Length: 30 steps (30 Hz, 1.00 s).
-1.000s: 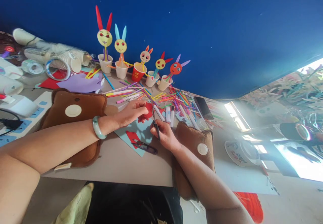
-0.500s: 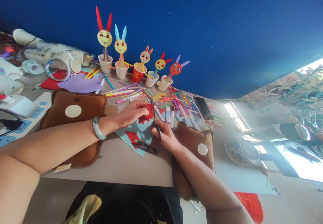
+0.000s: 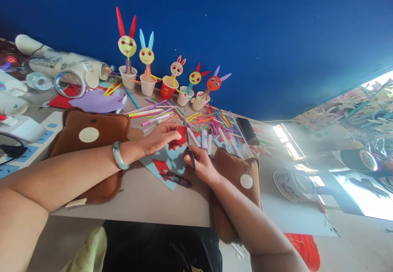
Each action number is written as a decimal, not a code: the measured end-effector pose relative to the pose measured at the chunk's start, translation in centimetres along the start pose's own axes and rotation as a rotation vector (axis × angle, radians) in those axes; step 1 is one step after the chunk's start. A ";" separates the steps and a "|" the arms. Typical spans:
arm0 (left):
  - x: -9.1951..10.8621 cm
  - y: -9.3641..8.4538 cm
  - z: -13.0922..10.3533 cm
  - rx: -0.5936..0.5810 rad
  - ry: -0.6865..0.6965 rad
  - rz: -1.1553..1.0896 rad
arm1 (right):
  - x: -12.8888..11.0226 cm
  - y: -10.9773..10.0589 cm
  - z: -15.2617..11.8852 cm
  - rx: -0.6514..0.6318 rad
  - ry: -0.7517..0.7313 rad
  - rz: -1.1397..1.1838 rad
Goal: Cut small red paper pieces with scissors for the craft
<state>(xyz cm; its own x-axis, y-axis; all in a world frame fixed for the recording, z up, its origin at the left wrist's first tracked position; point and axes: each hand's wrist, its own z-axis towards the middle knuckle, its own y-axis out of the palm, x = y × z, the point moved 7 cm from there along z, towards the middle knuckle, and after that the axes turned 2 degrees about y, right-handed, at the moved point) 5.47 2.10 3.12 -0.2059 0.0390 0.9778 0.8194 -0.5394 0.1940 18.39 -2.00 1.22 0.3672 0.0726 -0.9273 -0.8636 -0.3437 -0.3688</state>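
Back of surface (image 3: 147, 212), nr blue wall (image 3: 260, 39): row of 5 rabbit figures (image 3: 127, 46) in paper cups (image 3: 169, 88), 4 white + 1 red. In front, scattered coloured sticks (image 3: 147, 113) w/ white pens (image 3: 204, 139); dark phone (image 3: 248, 131) to R. Brown cushion (image 3: 107, 129) L, 2nd cushion (image 3: 230, 165) R. Far L: white power strip (image 3: 38, 147) w/ black plug (image 3: 14, 151), purple sheet (image 3: 96, 101), wrapped cup stacks (image 3: 70, 65).

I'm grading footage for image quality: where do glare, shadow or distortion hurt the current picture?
Head view: glare and haze wash out the right side; head view: shadows dapple the light blue paper; head view: apparent wide-angle stretch enlarges the left forearm; head view: the red paper in the left hand reads clearly, the tip of the scissors in the right hand less so.
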 end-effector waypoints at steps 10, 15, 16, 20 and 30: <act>-0.2 -1.0 0.2 0.117 -0.029 -0.042 | 0.5 -0.2 0.1 0.023 0.030 0.007; 0.2 -1.2 0.3 0.167 -0.004 -0.063 | 0.7 -0.3 0.2 0.041 0.044 0.031; 0.3 -1.3 0.3 0.181 0.004 -0.069 | 0.8 -0.3 0.2 0.043 0.048 0.035; 0.5 -1.7 0.5 0.240 -0.011 -0.079 | 1.0 -0.4 0.3 0.078 0.078 0.038; -0.5 -3.6 1.3 0.348 0.058 -0.075 | 0.7 -0.8 0.2 0.124 0.094 -0.025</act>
<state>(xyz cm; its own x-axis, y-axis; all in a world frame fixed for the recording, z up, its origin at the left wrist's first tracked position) 3.28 5.09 2.01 -0.2938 0.0147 0.9557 0.9319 -0.2182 0.2899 19.27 -1.52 0.90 0.4146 -0.0105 -0.9099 -0.8878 -0.2239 -0.4020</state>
